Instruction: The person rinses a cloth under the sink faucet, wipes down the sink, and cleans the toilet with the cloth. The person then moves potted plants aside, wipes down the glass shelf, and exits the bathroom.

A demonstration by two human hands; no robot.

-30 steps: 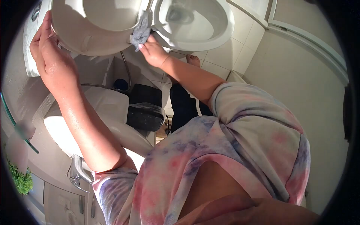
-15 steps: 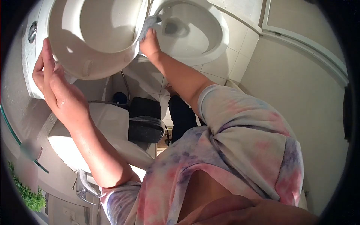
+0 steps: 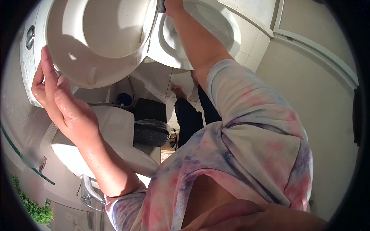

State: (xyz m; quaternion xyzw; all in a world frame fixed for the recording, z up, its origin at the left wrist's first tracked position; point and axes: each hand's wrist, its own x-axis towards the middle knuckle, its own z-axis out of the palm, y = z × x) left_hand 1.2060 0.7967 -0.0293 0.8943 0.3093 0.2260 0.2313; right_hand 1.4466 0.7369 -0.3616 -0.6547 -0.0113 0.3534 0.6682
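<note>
A white toilet seat and lid (image 3: 73, 63) stand raised at the upper left, above the toilet bowl (image 3: 236, 34). My left hand (image 3: 63, 94) is at the near left edge of the seat, fingers stretched out and wet, with the fingertips against or just beside that edge. At the top of the view, my right hand (image 3: 174, 7) is closed on a grey cloth (image 3: 161, 6) by the right side of the raised seat, above the back of the bowl. The frame's edge cuts off part of this hand and the cloth.
A white basin (image 3: 111, 127) with a chrome faucet (image 3: 90, 194) is under my left forearm. Beside it stands a black bin (image 3: 150, 115) with a plastic liner. A glass shelf edge (image 3: 27, 158) and green plant (image 3: 32, 204) are at left. Floor tiles (image 3: 158, 77) show below.
My right hand has moved up in the view with the grey cloth, from the bowl's left rim to the top edge. My left hand keeps its place at the seat.
</note>
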